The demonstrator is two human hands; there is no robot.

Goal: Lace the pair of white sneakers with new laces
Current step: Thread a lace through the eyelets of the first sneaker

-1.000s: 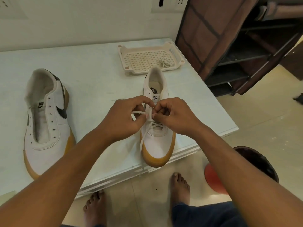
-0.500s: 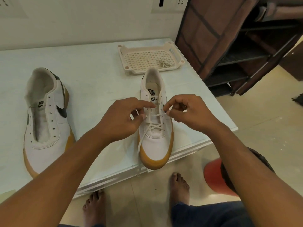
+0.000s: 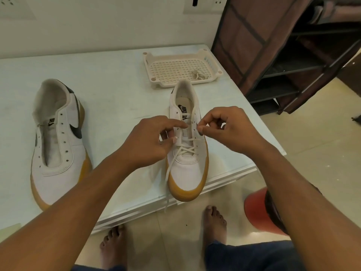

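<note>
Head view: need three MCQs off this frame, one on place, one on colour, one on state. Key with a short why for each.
1. Where is the tray relative to the sneaker being laced?
A) on the floor
B) on the table, just beyond its heel
C) on top of a shelf

2. What colour are the soles of both sneakers?
A) black
B) blue
C) tan

3. What state is the other sneaker in?
A) no lace in its eyelets
B) fully laced
C) tied with a bow

Key:
1 B: the tray sits on the table right past the heel.
2 C: both toe rims show tan.
3 A: its eyelets are bare holes.
</note>
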